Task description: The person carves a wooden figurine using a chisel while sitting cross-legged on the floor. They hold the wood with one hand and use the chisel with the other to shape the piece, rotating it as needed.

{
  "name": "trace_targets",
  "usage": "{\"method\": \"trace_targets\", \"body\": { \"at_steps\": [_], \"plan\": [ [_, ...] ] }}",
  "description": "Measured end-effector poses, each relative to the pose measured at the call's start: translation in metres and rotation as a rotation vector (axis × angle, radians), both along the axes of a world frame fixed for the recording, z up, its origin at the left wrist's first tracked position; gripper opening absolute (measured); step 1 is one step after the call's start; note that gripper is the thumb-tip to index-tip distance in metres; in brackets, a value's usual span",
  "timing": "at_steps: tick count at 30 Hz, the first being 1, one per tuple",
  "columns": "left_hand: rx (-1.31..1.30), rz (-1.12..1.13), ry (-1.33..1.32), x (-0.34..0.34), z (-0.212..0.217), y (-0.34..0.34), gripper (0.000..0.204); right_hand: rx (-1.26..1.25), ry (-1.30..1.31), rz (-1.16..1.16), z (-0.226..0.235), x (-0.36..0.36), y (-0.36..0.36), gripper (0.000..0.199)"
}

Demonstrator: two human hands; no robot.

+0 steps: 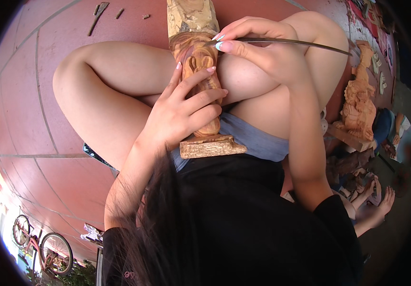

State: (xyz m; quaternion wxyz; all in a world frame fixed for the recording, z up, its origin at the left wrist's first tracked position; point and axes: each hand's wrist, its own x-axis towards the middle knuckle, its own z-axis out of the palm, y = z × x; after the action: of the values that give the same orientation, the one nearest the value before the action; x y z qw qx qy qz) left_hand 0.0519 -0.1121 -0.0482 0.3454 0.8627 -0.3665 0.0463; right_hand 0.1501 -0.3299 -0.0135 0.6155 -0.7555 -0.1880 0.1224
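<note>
A wooden carving [199, 55] lies between my bent legs, its shaped, reddish-brown grained body running away from me. Its far end is a pale, rough block, and a bark-edged base [212, 147] sits close to my body. My left hand [184, 107] wraps over the near part of the carving, fingers spread across its surface and gripping it. In my right hand [267, 52] a long, thin dark metal tool [317, 45] is pinched between thumb and fingers. Its tip meets the carving just beyond my left fingertips; the other end sticks out to the right.
Several small dark pieces [98, 18] lie on the red tiled floor [15, 109] at far left. A larger ornate wood carving [358, 102] stands at right, with slippers [382, 82] beyond it. Other people's hands [384, 205] show at lower right. A bicycle [48, 252] is at lower left.
</note>
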Motion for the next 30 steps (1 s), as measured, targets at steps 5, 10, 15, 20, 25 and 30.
{"method": "trace_targets", "body": {
  "at_steps": [5, 10, 15, 20, 25, 30],
  "plan": [
    [0.0, 0.013, -0.03, 0.0, -0.001, 0.0, 0.014, 0.001, 0.279, -0.141, 0.009, 0.004, 0.018, 0.021],
    [0.013, 0.007, -0.018, -0.001, 0.002, 0.002, 0.014, 0.023, 0.316, -0.145, -0.002, 0.009, 0.031, 0.025],
    [0.001, 0.0, -0.004, -0.003, -0.001, 0.001, 0.015, -0.034, 0.304, -0.126, -0.005, 0.007, 0.027, 0.023],
    [0.011, -0.021, 0.01, -0.002, 0.001, 0.001, 0.016, -0.089, 0.261, -0.141, -0.003, 0.004, 0.022, 0.022],
    [0.007, -0.004, 0.022, -0.003, 0.0, 0.002, 0.017, -0.117, 0.256, -0.113, -0.003, 0.004, 0.013, 0.021],
    [-0.005, -0.01, 0.016, -0.003, -0.003, 0.002, 0.017, -0.007, 0.266, -0.129, -0.003, 0.003, 0.026, 0.022]
  ]
}}
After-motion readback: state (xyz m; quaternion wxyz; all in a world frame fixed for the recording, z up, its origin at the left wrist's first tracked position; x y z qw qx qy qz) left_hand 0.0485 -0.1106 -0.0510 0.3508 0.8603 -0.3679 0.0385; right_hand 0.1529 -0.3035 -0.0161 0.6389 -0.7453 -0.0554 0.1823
